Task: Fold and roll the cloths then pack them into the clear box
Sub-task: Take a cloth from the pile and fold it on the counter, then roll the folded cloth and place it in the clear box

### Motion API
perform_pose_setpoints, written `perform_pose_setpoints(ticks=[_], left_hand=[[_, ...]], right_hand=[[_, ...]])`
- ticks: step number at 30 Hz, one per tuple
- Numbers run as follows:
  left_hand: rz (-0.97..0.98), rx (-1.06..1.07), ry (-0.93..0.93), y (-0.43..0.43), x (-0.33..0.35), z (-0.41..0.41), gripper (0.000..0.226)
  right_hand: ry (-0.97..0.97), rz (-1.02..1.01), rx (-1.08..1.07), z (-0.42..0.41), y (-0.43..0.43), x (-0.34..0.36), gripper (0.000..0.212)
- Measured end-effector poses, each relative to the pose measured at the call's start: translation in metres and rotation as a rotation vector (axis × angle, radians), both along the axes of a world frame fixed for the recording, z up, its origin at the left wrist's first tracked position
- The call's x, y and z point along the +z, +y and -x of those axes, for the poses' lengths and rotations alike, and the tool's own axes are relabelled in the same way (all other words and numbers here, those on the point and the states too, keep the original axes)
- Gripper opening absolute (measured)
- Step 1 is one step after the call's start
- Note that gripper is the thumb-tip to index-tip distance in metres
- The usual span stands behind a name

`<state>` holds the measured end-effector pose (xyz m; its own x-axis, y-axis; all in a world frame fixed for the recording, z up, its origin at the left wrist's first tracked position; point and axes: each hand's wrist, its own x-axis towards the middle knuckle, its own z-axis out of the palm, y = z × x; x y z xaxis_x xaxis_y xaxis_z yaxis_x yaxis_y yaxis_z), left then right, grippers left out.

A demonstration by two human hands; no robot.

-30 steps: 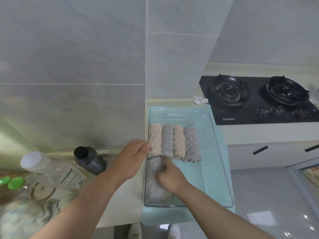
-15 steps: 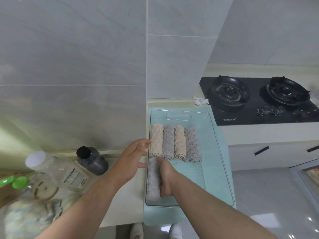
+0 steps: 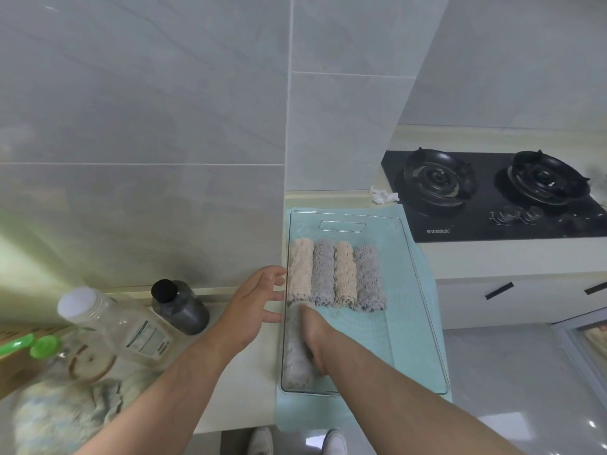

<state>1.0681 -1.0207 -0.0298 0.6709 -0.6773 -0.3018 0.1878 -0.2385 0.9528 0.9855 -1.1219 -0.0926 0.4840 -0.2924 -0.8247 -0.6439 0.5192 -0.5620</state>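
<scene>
The clear box (image 3: 423,310) lies on a light blue mat on the counter. In its far half, several rolled cloths lie side by side, alternating beige (image 3: 300,270) and grey (image 3: 369,279). Another grey rolled cloth (image 3: 295,359) lies along the box's near left wall. My right hand (image 3: 313,333) is inside the box, pressed against that roll's right side; its fingers are mostly hidden. Just outside the box, my left hand (image 3: 254,302) touches the left wall with fingers spread and straight.
A dark jar (image 3: 180,307) and a clear bottle with a white cap (image 3: 115,323) stand left of the box by the tiled wall. Loose cloth (image 3: 62,412) lies at bottom left. A black gas hob (image 3: 492,192) sits to the right. The counter edge is near.
My right hand turned from lying on top of the grey roll to pressing along its right side, setting it against the box's left wall. My left hand slid slightly down the box wall.
</scene>
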Motion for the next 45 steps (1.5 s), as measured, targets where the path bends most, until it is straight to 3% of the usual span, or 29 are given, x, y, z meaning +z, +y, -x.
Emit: perform_pose_setpoints(ticks=[4, 7, 8, 12, 17, 20, 29, 35, 43, 45], left_hand=[[-0.01, 0.011, -0.015, 0.0, 0.002, -0.004, 0.029], [-0.013, 0.03, -0.042, 0.001, 0.002, -0.01, 0.03], [-0.007, 0.042, -0.044, 0.002, 0.003, -0.011, 0.03], [0.028, 0.067, -0.059, 0.004, 0.006, -0.014, 0.028], [0.037, 0.096, -0.137, 0.0, 0.024, -0.015, 0.029], [0.051, 0.127, -0.203, -0.003, 0.04, -0.014, 0.03], [0.087, 0.303, -0.386, -0.001, 0.082, 0.039, 0.035], [0.069, 0.631, -0.504, 0.012, 0.098, 0.117, 0.046], [-0.111, 0.917, -0.537, 0.067, 0.119, 0.26, 0.033], [-0.16, 1.013, -0.53, 0.088, 0.127, 0.297, 0.039]], right_hand=[[0.109, 0.194, 0.133, -0.003, -0.003, 0.004, 0.049], [0.22, 0.359, 0.225, 0.008, -0.009, 0.011, 0.075], [0.229, 0.457, 0.26, 0.013, -0.011, 0.018, 0.071], [0.001, 0.741, 0.268, 0.031, -0.03, 0.052, 0.027], [-0.265, 0.955, 0.334, 0.029, -0.039, 0.1, 0.018], [-0.382, 1.042, 0.336, 0.024, -0.045, 0.122, 0.029], [-0.672, 0.97, 0.315, 0.039, -0.086, 0.161, 0.026], [-0.807, 1.041, 0.815, 0.08, -0.105, 0.178, 0.04], [-1.007, 0.859, 1.085, 0.14, -0.064, 0.196, 0.04], [-1.069, 0.812, 1.143, 0.153, -0.04, 0.202, 0.042]])
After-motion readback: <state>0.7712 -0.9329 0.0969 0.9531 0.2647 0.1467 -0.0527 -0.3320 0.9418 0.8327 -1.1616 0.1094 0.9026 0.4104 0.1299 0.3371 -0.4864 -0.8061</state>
